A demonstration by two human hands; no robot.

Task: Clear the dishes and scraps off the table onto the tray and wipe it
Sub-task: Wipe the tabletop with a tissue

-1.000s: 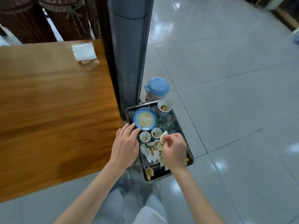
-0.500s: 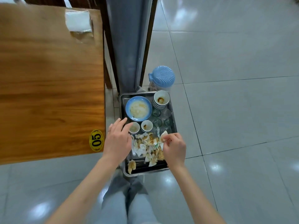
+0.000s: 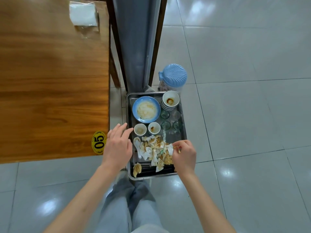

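Steel tray [image 3: 182,132] sits on the tiled floor, right of the wood table [image 3: 50,81]. It holds a blue plate [image 3: 146,109], stacked bowls [image 3: 170,100], two cups, clear glasses, crumpled napkins [image 3: 154,149]. Your right hand [image 3: 184,153] pinches a napkin; your left hand [image 3: 117,147] hovers, fingers relaxed.

An eatery — the wooden table [image 3: 50,81] bears a yellow number tag [image 3: 99,142], "05", at its near right corner, and a metal tray [image 3: 182,132] of used dishes sits on the tiled floor [image 3: 244,81].
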